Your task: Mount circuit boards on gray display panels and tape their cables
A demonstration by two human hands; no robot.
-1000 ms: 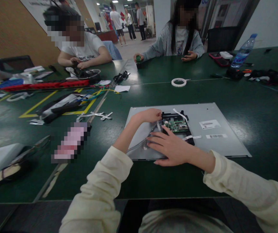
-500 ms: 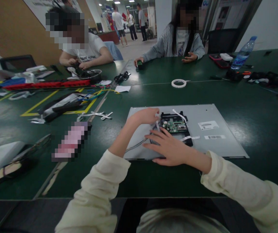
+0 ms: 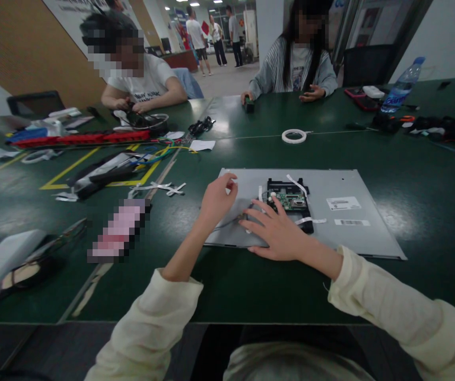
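Observation:
A flat grey metal panel [image 3: 346, 185] lies on the green table, with a black frame [image 3: 306, 226] and a green circuit board [image 3: 287, 201] on its middle. White tape strips [image 3: 310, 220] stick across the frame's edges. My right hand [image 3: 281, 233] rests over the frame's near left part with fingers spread, and it holds nothing. Thin grey cables [image 3: 229, 223] run out from under its fingertips to the left. My left hand [image 3: 220, 201] is raised above the panel's left side, its fingers loosely bent and apart, with nothing seen in them.
Beyond the panel lies a white tape roll [image 3: 294, 136]. To the left are a phone [image 3: 119, 230], crossed tape strips [image 3: 167, 188], a black pouch [image 3: 100, 172] and a white device [image 3: 9, 264]. A water bottle [image 3: 404, 84] stands at the far right. Two people sit across the table.
My left hand has moved left, away from the tape strip beside the frame. My right hand stays on the panel, fingers shifted slightly. The person opposite moved a small dark object to the right.

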